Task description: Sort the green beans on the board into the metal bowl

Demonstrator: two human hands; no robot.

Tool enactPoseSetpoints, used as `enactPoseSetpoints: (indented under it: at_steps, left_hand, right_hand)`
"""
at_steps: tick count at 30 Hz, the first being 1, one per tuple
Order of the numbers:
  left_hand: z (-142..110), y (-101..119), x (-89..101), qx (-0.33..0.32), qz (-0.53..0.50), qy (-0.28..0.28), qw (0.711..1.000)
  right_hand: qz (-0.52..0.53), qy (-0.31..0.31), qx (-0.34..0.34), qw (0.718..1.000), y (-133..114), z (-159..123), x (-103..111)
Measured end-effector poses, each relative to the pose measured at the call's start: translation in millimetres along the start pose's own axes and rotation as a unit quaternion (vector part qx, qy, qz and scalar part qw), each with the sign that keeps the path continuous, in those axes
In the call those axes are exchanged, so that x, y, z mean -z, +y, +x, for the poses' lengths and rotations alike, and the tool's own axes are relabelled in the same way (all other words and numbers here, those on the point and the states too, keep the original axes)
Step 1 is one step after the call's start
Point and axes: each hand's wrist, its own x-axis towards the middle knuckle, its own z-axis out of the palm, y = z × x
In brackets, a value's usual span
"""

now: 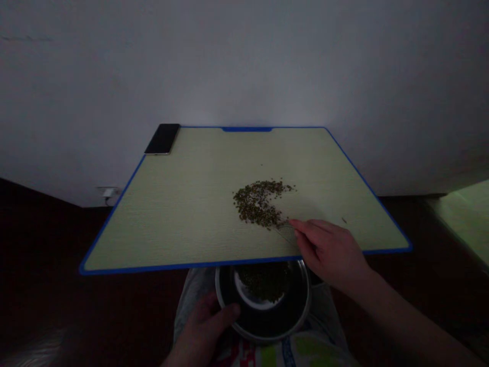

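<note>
On the blue-edged bench [183,209], small green-brown beans [250,205] lie in a loose curve, the right hand [326,250] at their near end. The left hand [208,323] grips a metal bowl [280,325] of beans over the lap; a black tablet [162,139] lies at the far left corner.

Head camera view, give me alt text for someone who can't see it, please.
A person's right hand is at the near edge of small greenish-brown grains scattered on a pale, blue-edged table. The left hand holds a metal bowl of similar grains over the lap; a dark flat device lies at the table's far left corner.
</note>
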Motion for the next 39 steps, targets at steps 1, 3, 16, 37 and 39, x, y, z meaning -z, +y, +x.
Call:
enactPoseSetpoints:
  at_steps: [1, 3, 16, 37, 39]
  left_hand:
    - [0, 0, 1.0, 0.001, -0.003, -0.003, 1.0]
    - [1, 0, 2.2, 0.002, 0.005, -0.008, 1.0]
    - [-3, 4, -3.5, 0.006, 0.026, 0.016, 1.0]
    - [1, -2, 1.2, -0.007, 0.025, -0.012, 1.0]
    - [0, -2, 1.9, -0.01, 0.03, -0.005, 0.999]
  right_hand:
    - [0.003, -0.002, 0.0, 1.0, 2, 0, 0]
    - [0.012, -0.006, 0.004, 1.0, 4, 1, 2]
    - [0.009, -0.011, 0.046, 0.999, -5, 11, -8]
    - [0.013, -0.025, 0.021, 0.999, 7, 12, 0]
    - [0.012, -0.025, 0.021, 0.999, 7, 13, 0]
